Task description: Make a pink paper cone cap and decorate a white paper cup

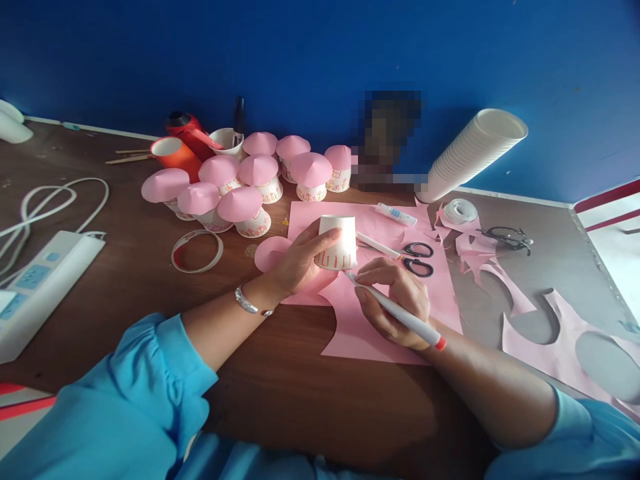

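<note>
My left hand (pixel 300 260) is closed round a white paper cup (pixel 336 233), held bottom-up above the table. Short orange-red strokes run along the cup's lower edge. A white marker (pixel 400 312) with a red end is gripped in my right hand (pixel 395 300), its tip close under the cup's rim; whether it touches cannot be made out. Beneath both hands lies a sheet of pink paper (pixel 400 347) with curved cut-outs. Resting on that sheet are black-handled scissors (pixel 419 259), another white pen (pixel 379 245) and a glue stick (pixel 397 215).
Several decorated cups with pink cone tops (pixel 240 203) stand at the back left, near a red hot-air tool (pixel 187 127). A cup stack (pixel 475 153) leans on the blue wall. Right lie tape (pixel 460 211), glasses (pixel 507 237) and paper scraps (pixel 570 327); left, a power strip (pixel 55 287).
</note>
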`<state>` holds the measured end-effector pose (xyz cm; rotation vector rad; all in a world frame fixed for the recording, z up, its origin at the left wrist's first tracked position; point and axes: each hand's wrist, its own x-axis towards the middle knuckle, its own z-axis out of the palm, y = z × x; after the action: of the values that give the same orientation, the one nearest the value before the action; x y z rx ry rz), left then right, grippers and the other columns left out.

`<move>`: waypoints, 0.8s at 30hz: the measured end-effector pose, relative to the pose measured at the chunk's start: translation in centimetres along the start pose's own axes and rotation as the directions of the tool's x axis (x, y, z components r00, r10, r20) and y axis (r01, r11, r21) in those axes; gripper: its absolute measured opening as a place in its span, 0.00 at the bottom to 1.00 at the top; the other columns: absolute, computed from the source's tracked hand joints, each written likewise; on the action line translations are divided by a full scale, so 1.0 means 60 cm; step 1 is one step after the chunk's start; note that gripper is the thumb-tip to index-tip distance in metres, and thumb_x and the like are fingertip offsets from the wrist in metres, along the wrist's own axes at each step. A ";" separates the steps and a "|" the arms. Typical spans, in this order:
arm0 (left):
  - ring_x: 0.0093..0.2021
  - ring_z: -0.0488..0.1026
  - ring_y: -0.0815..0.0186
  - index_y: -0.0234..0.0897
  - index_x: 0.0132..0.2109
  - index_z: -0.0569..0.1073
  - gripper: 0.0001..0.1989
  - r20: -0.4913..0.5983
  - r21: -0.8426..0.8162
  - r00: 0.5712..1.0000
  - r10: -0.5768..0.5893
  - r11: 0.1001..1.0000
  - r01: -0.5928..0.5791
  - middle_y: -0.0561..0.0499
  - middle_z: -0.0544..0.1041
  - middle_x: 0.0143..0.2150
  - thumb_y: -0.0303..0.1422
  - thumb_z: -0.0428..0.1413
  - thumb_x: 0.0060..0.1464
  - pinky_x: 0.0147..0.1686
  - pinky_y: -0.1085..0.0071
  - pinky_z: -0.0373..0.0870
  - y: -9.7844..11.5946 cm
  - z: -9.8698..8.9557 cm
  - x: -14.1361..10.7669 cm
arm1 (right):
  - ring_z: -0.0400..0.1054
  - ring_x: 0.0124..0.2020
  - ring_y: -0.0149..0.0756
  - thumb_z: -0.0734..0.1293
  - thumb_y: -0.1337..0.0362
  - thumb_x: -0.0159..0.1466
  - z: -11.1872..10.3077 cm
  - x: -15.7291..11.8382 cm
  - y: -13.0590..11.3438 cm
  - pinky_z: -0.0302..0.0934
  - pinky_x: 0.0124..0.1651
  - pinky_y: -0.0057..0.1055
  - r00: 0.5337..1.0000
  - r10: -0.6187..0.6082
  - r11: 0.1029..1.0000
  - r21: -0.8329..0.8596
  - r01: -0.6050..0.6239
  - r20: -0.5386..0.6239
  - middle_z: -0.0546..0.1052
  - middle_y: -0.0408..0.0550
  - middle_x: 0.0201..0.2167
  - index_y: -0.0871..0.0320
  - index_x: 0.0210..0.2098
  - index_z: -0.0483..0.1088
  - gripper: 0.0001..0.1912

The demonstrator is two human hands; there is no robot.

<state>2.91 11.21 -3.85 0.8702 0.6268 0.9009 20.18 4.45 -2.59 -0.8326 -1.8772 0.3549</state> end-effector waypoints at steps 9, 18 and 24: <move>0.40 0.74 0.59 0.37 0.46 0.78 0.16 -0.017 0.023 1.000 0.018 1.000 -0.017 0.45 0.78 0.42 0.44 0.63 0.59 0.39 0.62 0.75 -0.001 -0.001 -0.002 | 0.75 0.30 0.37 0.66 0.75 0.64 0.001 0.000 0.002 0.69 0.30 0.33 0.999 0.044 0.999 -0.016 -0.045 -0.015 0.76 0.43 0.30 0.52 0.43 0.69 0.12; 0.41 0.74 0.61 0.36 0.48 0.77 0.17 -0.002 0.032 1.000 0.004 0.999 -0.003 0.47 0.78 0.42 0.43 0.62 0.60 0.39 0.65 0.72 -0.006 -0.005 0.000 | 0.76 0.31 0.36 0.66 0.73 0.65 0.002 -0.003 0.004 0.70 0.32 0.32 0.999 0.041 0.998 -0.056 -0.042 -0.029 0.77 0.43 0.31 0.53 0.42 0.68 0.10; 0.39 0.73 0.62 0.35 0.47 0.76 0.16 -0.012 0.021 1.000 -0.001 1.000 0.001 0.48 0.77 0.41 0.42 0.62 0.60 0.39 0.64 0.72 -0.006 -0.002 0.000 | 0.76 0.30 0.35 0.66 0.74 0.64 0.001 -0.001 0.005 0.70 0.31 0.31 0.999 0.018 0.997 -0.072 -0.020 -0.030 0.77 0.43 0.30 0.54 0.42 0.68 0.10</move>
<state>2.96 11.16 -4.23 0.8836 0.6474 0.9005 20.28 4.65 -2.84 -0.9001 -1.8647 0.2866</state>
